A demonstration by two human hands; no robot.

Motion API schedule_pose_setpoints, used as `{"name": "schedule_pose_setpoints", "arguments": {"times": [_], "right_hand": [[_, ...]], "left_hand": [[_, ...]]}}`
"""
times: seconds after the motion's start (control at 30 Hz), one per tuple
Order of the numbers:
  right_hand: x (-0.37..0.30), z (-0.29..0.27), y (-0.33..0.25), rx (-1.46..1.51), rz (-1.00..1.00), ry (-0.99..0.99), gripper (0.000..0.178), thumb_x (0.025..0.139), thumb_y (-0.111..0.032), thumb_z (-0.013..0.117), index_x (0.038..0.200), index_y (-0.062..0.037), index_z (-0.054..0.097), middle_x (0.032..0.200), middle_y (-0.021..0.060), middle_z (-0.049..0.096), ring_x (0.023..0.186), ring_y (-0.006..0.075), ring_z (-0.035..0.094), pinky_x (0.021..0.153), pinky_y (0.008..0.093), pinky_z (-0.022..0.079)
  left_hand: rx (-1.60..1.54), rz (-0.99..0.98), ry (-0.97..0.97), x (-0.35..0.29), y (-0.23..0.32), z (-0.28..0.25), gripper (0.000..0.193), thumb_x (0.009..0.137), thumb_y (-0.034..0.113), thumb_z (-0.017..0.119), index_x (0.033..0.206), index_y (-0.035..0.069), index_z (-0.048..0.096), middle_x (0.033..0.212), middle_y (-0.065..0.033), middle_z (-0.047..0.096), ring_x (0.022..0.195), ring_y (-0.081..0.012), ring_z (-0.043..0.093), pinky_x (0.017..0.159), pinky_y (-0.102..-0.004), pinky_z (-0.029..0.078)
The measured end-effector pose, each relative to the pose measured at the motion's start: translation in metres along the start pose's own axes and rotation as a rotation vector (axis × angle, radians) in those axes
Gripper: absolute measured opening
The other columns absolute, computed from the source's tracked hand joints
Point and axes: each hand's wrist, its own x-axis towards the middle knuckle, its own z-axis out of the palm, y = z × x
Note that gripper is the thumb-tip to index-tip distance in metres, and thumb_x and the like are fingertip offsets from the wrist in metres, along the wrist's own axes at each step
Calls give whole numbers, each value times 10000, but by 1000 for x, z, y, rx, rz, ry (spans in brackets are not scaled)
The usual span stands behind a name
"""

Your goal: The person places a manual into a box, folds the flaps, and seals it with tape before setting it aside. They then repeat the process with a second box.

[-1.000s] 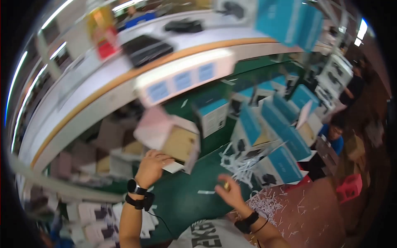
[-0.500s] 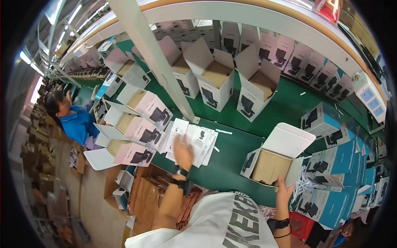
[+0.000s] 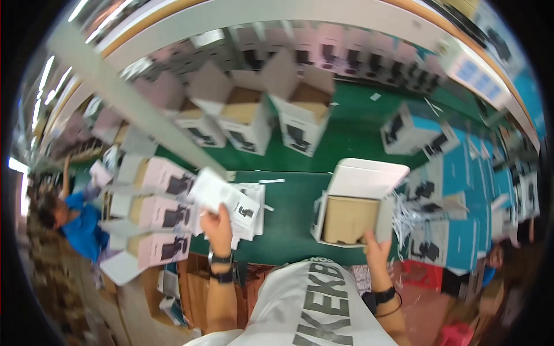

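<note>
Left hand is pinched onto a thin, flat white leaflet, held by a paper stack. Near right corner of an open white carton is gripped by the right hand; it's mostly filled by plain brown cardboard, and sits on smooth green tabletop.

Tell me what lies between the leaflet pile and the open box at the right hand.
In the head view, the green tabletop stretches between the leaflet pile and the open box, with a thin white strip near the pile's upper right corner.
</note>
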Motion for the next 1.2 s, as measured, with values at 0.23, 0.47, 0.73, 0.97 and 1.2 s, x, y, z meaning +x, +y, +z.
{"name": "schedule_pose_setpoints", "arguments": {"times": [0.23, 0.47, 0.73, 0.97, 1.2], "right_hand": [[8, 16, -16, -33, -94, -25, 619, 967, -62, 696, 1507, 19, 405, 1300, 115, 611, 1195, 184, 601, 1035, 332, 483], [-5, -19, -46, -18, -218, -175, 680, 891, -46, 743, 1500, 18, 446, 1338, 83, 594, 1122, 138, 598, 966, 287, 490], [10, -34, -88, -55, -35, -252, 539, 860, 6, 695, 1390, 4, 600, 1184, 8, 652, 815, 36, 474, 740, 208, 407], [20, -28, -76, 38, 110, -59, 429, 928, -76, 749, 1331, -14, 614, 1053, -15, 632, 814, 24, 485, 700, 199, 418], [7, 10, -51, -88, 38, -22, 433, 920, -103, 803, 1284, -38, 577, 1049, -14, 606, 837, 27, 510, 691, 191, 422]], "left_hand": [[719, 1040, -333, -84, 131, 39, 603, 871, 38, 736, 1413, -74, 495, 1326, -238, 633, 1213, -376, 641, 1014, -434, 540], [-235, 494, -521, -80, 180, 82, 801, 818, 51, 676, 1545, -54, 357, 1492, -307, 480, 1348, -502, 497, 1114, -493, 444], [-71, 545, -506, -84, 172, 90, 833, 864, 123, 728, 1565, -67, 321, 1575, -308, 391, 1399, -509, 443, 1157, -519, 390], [-164, 173, -682, -87, 121, 99, 761, 908, 152, 718, 1544, -68, 363, 1489, -286, 505, 1278, -466, 578, 1062, -445, 491], [89, 402, -573, -94, 167, 95, 679, 908, 196, 748, 1485, -26, 465, 1263, -258, 615, 1077, -450, 665, 854, -458, 567]]}}
